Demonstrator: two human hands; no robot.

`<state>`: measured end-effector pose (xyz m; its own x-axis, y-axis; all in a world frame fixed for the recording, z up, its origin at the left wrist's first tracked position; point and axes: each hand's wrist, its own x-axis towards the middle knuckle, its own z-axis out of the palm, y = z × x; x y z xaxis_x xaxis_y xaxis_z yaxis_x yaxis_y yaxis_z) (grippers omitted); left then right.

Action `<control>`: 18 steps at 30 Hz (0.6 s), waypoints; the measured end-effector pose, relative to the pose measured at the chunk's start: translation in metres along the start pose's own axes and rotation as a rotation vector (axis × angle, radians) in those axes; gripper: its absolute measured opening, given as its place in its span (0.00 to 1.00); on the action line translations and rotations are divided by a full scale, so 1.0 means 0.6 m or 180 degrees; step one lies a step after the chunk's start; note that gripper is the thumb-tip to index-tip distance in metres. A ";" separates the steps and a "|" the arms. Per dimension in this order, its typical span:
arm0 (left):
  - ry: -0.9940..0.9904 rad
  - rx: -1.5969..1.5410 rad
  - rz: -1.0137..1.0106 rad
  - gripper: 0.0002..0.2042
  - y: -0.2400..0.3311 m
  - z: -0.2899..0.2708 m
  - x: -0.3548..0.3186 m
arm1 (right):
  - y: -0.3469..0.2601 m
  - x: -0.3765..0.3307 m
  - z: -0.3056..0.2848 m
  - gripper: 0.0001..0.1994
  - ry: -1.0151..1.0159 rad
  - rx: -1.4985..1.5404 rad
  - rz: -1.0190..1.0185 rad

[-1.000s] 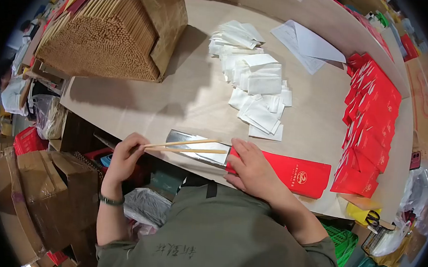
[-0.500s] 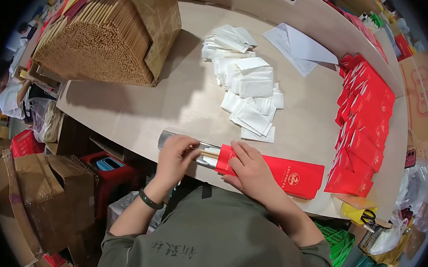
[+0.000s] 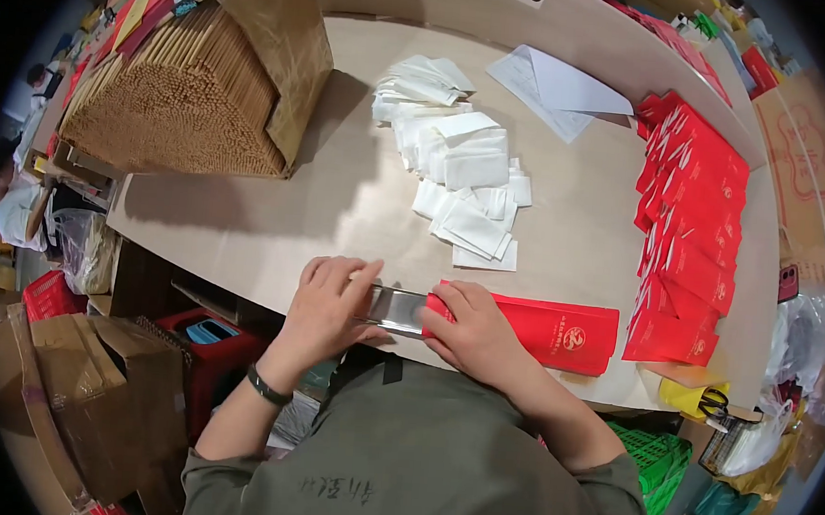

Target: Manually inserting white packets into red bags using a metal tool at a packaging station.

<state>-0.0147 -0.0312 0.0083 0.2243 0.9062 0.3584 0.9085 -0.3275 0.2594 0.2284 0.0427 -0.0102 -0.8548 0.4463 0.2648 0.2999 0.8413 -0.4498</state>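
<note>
My left hand (image 3: 325, 307) lies flat over the left end of a shiny metal guide (image 3: 397, 309) at the near edge of the table. My right hand (image 3: 472, 333) presses on the open end of a long red paper sleeve (image 3: 560, 333) that is slid over the guide's right end. The chopsticks are hidden under my hands and inside the guide. A pile of small white folded packets (image 3: 461, 180) lies just beyond, in the middle of the table.
A big brown-wrapped bundle of wooden chopsticks (image 3: 180, 93) stands at the far left of the table (image 3: 339, 214). Rows of red sleeves (image 3: 691, 215) cover the right side. White paper sheets (image 3: 558, 91) lie at the back. Cardboard boxes (image 3: 78, 387) and a red crate (image 3: 205, 348) stand below left.
A second ago my left hand held a pair of chopsticks above the guide. It has since moved right, pushed them in, and now rests on the guide beside my right hand.
</note>
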 end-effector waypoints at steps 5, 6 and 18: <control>-0.0467 -0.0354 -0.0325 0.26 -0.005 0.039 -0.030 | 0.013 0.037 -0.056 0.10 -0.0095 0.0152 -0.0552; -0.0252 -0.0326 -0.0468 0.25 0.004 0.032 -0.033 | 0.036 0.029 -0.100 0.09 0.0138 -0.0142 -0.0556; -0.2201 -0.2908 -0.0892 0.18 0.152 0.047 0.023 | 0.057 -0.052 -0.046 0.27 -0.1061 0.0111 0.0143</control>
<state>0.0813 -0.0413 0.0118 0.4556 0.8372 -0.3026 0.4299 0.0907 0.8983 0.2771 0.0657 -0.0103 -0.9342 0.3535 -0.0469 0.3307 0.8096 -0.4850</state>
